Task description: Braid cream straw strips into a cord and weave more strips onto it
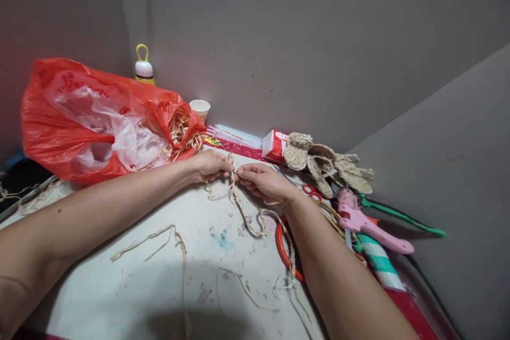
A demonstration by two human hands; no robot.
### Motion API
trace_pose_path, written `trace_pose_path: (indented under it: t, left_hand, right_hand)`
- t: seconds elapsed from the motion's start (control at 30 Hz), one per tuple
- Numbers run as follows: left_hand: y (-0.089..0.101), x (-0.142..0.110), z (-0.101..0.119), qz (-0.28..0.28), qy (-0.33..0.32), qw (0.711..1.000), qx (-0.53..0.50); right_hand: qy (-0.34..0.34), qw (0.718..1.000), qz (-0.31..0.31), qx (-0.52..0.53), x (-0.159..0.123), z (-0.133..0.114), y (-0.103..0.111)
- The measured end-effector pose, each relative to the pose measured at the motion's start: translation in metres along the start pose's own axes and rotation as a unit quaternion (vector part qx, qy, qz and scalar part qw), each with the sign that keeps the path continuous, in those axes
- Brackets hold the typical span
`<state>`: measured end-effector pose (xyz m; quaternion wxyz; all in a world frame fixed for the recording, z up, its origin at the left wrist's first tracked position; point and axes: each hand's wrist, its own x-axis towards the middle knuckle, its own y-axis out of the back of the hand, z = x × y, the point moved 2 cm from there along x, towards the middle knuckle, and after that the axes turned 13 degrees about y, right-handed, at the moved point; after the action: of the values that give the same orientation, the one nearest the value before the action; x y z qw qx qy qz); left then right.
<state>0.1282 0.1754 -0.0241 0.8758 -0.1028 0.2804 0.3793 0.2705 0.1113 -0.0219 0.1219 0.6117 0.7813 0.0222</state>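
Observation:
A thin braided cord of pale straw or raffia (239, 208) runs from between my hands down onto the white tabletop (159, 276). My left hand (213, 164) pinches it near its upper end. Close beside it, my right hand (261, 180) has thumb and forefinger closed at the same spot on the cord. The cord curls on the table and its loose tail passes by my right forearm. Several single strands (184, 260) lie scattered on the tabletop. Exactly how the fingertips meet the fibres is too small to make out.
At the left sits a red plastic bag (64, 133) with straw inside. Behind it stand a yellow-white bottle (144, 68) and a paper cup (200, 108). On the right lie woven straw pieces (297, 152), a pink glue gun (358, 218), green-handled pliers (402, 215) and red-handled scissors (281, 247).

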Motion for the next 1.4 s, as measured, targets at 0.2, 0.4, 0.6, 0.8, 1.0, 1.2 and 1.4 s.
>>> trace_pose_path:
  t: [0.2, 0.4, 0.6, 0.8, 1.0, 1.2, 1.4]
  left_hand:
    - [-0.0030, -0.0001, -0.0019, 0.038, -0.024, 0.999, -0.001]
    - [0.0013, -0.0027, 0.0027, -0.001, 0.010, 1.000, 0.008]
    - [0.0020, -0.0016, 0.0035, -0.015, 0.026, 0.999, 0.013]
    - [-0.0008, -0.0018, 0.0039, 0.005, 0.045, 0.998, 0.036]
    - [-0.0014, -0.0047, 0.0061, -0.007, 0.057, 0.997, 0.049]
    - [-0.0008, -0.0051, 0.0046, 0.010, 0.033, 0.999, 0.041]
    - [-0.0019, -0.0075, 0.0042, 0.031, 0.019, 0.998, 0.046]
  right_hand:
    - [0.032, 0.996, 0.051, -0.060, -0.0002, 0.0005, -0.0036]
    - [0.045, 0.995, 0.053, -0.067, -0.0013, 0.0000, -0.0034]
    - [0.048, 0.994, 0.044, -0.088, -0.0014, 0.0001, -0.0031]
    - [0.047, 0.994, 0.034, -0.089, -0.0012, 0.0023, -0.0046]
    - [0.053, 0.990, 0.034, -0.126, -0.0029, -0.0016, -0.0045]
    - [0.075, 0.983, 0.030, -0.165, -0.0021, -0.0009, -0.0029]
    - [0.069, 0.978, 0.031, -0.193, -0.0047, -0.0033, -0.0014]
